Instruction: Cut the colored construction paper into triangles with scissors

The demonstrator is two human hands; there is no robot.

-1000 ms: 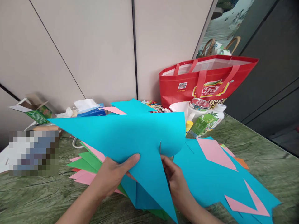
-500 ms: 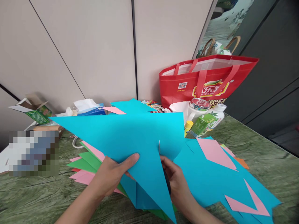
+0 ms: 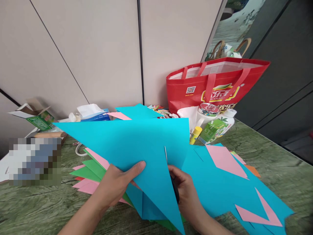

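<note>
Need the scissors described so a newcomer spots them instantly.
Start at the big blue paper sheet held up mid-picture, then follow its lower right edge to the right hand. The scissors are in that hand, with a slim metal blade showing against the sheet. Their black handle stands out from the bright paper around it.

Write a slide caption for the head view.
Left hand holding blue paper, right hand holding scissors at the cut.

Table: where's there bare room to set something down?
Bare table shows front left, beside the left forearm and green paper, and right, between orange paper and the table's edge. Crowded: before the red bag and beneath the held blue paper.
</note>
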